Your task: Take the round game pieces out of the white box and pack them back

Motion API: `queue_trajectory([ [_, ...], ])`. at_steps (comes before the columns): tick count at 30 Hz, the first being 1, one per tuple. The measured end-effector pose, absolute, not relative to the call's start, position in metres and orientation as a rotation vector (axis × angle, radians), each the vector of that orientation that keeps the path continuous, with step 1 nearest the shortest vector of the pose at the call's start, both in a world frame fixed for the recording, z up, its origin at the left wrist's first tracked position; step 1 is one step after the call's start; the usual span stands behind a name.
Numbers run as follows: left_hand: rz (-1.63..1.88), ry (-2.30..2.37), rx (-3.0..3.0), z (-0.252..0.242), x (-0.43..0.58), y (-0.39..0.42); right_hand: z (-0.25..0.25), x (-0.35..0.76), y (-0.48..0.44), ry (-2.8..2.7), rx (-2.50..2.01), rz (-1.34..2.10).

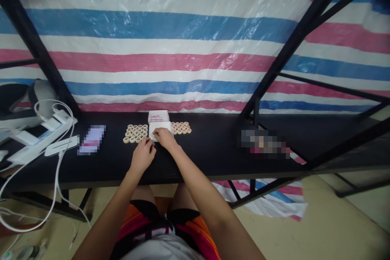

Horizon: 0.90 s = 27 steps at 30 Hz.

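Note:
My right hand [165,138] reaches over an open white box [164,125], its fingers pinched together near the box's left side. Whatever is between those fingertips is too small to make out. Just left of the box lie rows of round, pale Chinese chess pieces [134,134] with dark markings. On its other side are more Chinese chess pieces [182,128], marked in red, partly hidden by the box. My left hand [142,155] rests at the front corner of the dark-marked group, fingers loosely bent and thumb apart, with nothing visible in it.
Behind the open box stands another white box part [158,116] with red print. On the black table [210,150] lie a blurred phone-like item [92,140], a white power strip [39,140] with looping cables, and a blurred object [263,144] at right. Striped sheeting [164,61] hangs behind.

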<state>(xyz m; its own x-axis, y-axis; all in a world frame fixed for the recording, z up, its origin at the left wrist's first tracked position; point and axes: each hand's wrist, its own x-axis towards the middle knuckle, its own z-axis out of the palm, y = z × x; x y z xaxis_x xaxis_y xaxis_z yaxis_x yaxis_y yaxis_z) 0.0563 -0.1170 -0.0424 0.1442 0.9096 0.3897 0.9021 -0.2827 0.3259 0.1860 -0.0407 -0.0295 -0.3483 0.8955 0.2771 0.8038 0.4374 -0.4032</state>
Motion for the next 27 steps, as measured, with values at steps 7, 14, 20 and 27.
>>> queue_trajectory([
  [7, 0.802, 1.879, 2.39, -0.045, 0.056, -0.116, -0.034, 0.187, -0.039, -2.415, -1.321, 0.158],
  [14, 0.775, 1.88, 2.381, -0.042, 0.057, -0.117, -0.036, 0.187, -0.042, -2.416, -1.27, 0.216],
  [20, 0.774, 1.89, 2.386, -0.044, 0.056, -0.116, -0.037, 0.224, -0.041, -2.168, -1.333, 0.054],
  [27, 0.772, 1.898, 2.382, -0.042, 0.057, -0.118, -0.054, 0.267, -0.053, -1.938, -1.753, -0.004],
])
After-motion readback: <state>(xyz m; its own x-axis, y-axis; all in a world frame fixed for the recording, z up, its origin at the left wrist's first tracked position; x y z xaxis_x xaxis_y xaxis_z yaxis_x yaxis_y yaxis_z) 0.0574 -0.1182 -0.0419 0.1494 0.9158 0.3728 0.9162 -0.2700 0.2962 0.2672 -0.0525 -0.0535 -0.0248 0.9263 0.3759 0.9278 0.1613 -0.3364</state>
